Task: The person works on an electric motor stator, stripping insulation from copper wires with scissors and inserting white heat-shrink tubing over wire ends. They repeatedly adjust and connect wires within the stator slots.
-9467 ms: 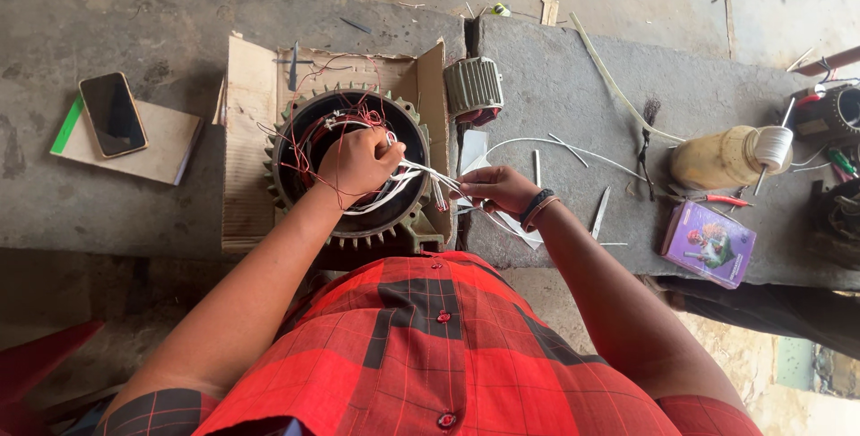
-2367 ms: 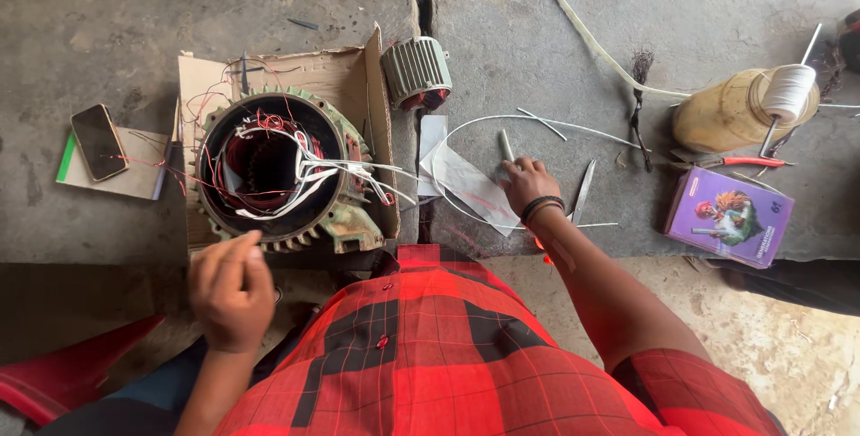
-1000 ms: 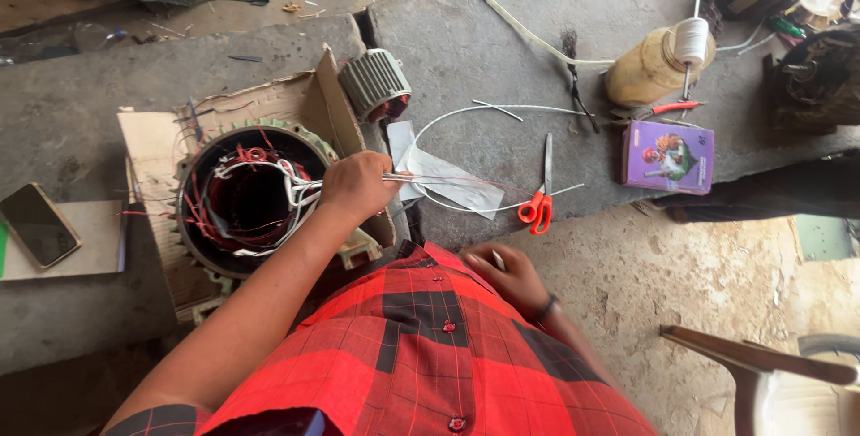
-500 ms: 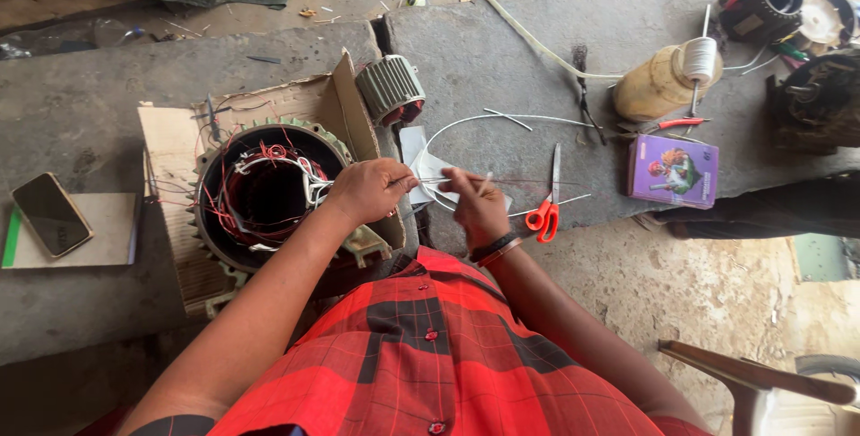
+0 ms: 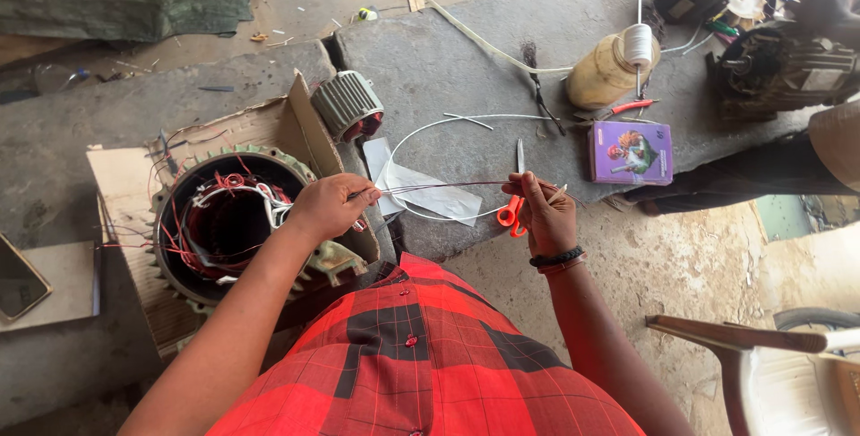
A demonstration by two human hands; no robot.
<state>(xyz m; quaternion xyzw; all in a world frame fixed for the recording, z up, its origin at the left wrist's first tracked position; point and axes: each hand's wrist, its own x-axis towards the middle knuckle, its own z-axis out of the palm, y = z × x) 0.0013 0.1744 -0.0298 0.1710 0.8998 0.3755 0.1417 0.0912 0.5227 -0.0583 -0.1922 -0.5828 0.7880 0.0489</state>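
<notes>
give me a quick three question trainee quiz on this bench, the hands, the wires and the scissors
1. True or false: the right hand holds the orange-handled scissors.
2. What runs between the left hand and the right hand?
3. The purple box lies: A) inside the stator, B) on the slab right of the scissors, C) on the chair.

Key: 1 true. 2 thin wires, pulled taut. 3 B.
</notes>
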